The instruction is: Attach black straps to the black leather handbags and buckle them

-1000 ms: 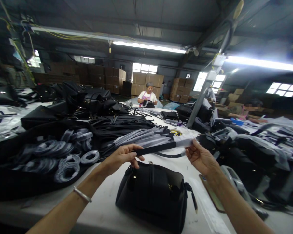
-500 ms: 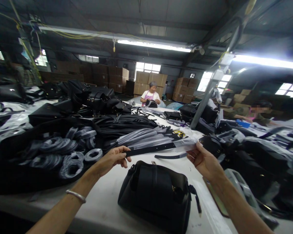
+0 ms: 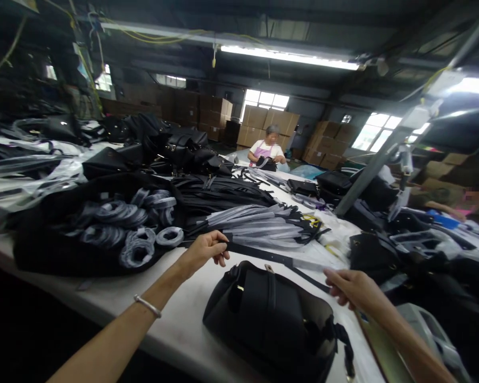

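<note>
My left hand (image 3: 208, 250) pinches one end of a black strap (image 3: 259, 252) with small holes. The strap stretches across to my right hand (image 3: 353, 287), whose closed fingers grip its far part, covered in a pale see-through wrap. A second black stretch of strap (image 3: 309, 279) runs just below it; whether it is the same strap I cannot tell. Under both hands a black handbag (image 3: 259, 314) stands on the white table, its top partly open, with a short strap hanging at its right side.
Behind my hands lie bundled straps in pale wrap (image 3: 255, 226) and a pile of black straps (image 3: 223, 191). Wrapped coils (image 3: 138, 247) fill a black bag at left. More black bags (image 3: 383, 255) crowd the right, beside a metal post (image 3: 367, 175). A co-worker (image 3: 269, 149) sits opposite.
My view has swung left, so the scene sits further right. My right hand has come down, and the strap now slopes down to the right. Both hands still hold it.
</note>
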A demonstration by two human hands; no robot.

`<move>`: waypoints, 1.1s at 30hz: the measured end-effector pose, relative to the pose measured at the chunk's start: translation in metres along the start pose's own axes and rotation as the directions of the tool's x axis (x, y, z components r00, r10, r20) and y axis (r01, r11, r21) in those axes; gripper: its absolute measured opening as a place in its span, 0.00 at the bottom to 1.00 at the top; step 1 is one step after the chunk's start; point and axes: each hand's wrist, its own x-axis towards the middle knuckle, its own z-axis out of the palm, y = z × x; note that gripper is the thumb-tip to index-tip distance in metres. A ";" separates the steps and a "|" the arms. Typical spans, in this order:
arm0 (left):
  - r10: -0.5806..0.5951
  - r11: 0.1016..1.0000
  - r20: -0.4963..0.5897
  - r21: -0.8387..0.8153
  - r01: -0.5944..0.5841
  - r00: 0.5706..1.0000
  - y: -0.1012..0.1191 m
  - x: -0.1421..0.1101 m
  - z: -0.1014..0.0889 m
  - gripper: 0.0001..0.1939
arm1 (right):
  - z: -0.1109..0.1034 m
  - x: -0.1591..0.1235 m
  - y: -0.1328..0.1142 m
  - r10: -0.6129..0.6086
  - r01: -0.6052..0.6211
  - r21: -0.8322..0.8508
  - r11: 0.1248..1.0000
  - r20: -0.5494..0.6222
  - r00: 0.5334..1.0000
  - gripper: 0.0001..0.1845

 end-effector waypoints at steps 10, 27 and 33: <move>0.039 0.999 -0.121 0.008 -0.039 0.992 -0.004 0.001 0.030 0.09 | 0.095 -0.020 -0.124 -0.509 0.587 -0.163 0.793 0.354 0.785 0.19; 0.101 0.934 0.005 -0.345 -0.093 0.995 -0.013 -0.004 0.029 0.14 | 0.149 -0.014 -0.118 -0.625 0.668 -0.028 0.744 0.326 0.710 0.12; 0.092 0.954 -0.049 -0.281 -0.102 0.995 -0.014 -0.006 0.029 0.16 | 0.148 -0.012 -0.115 -0.493 0.501 0.083 0.861 0.375 0.785 0.14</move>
